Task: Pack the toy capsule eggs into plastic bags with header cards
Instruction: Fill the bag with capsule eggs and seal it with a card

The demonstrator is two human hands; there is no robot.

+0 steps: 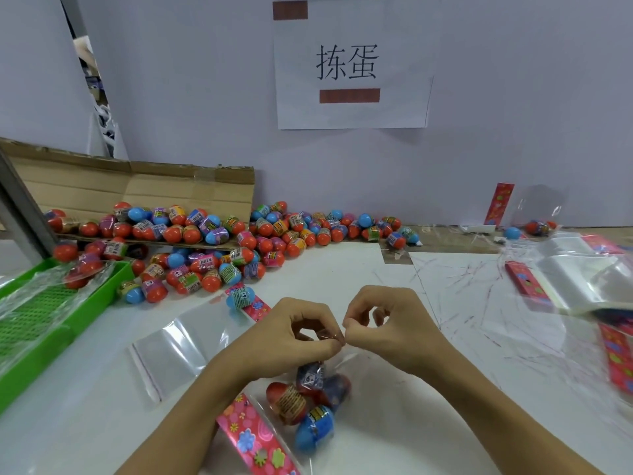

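A clear plastic bag (346, 399) with a pink flowered header card (251, 437) lies near the front of the white table and holds several capsule eggs (301, 402), red and blue. My left hand (294, 334) and my right hand (387, 323) meet above it, each pinching the bag's thin open edge between thumb and fingertips. A second bag (191, 337) lies flat to the left with one blue egg (240, 298) on its pink card. A big heap of loose eggs (212, 241) covers the back left of the table.
A torn cardboard box (137, 186) lies behind the heap. A green plastic tray (51, 320) stands at the left edge. Spare bags and red header cards (575, 282) are stacked at the right. A paper sign (352, 63) hangs on the wall.
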